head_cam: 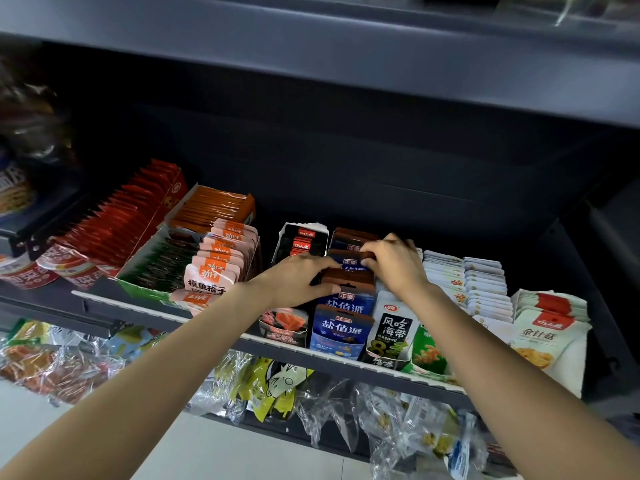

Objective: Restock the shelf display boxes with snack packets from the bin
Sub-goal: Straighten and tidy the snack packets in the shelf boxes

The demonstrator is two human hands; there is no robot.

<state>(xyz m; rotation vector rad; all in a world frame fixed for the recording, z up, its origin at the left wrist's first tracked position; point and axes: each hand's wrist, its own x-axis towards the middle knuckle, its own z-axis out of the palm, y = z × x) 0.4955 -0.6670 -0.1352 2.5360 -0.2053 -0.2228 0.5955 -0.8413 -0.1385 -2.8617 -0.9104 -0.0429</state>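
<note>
Step in hand: seating blue-and-brown foil snack packets (346,301) upright into their row on the dark metal shelf (381,367), judging by both hands working the same stack.
Left hand (298,278): laid flat along the left flank of the row, thumb low at the front, fingers curled over the brown packet tops; pressing rather than pinching, nothing lifted.
Right hand (394,263): further back, fingertips bent over the rear packets' brown top edges, closed lightly on them; whether one packet is pinched, cannot tell.
Doing it well: keep packets vertical and faces forward, squeeze the row from both sides, slide rear packets down evenly, avoid nudging the black-and-white seaweed packet (393,332) just beside on the right.
Location: centre of the shelf, between the torn white cardboard display box (301,237) and the seaweed row.
Look: glossy, flat, blue lower face with white characters, brown header with hang hole; thin and slippery, likely to fan or tip.
Bin: not in view.
</note>
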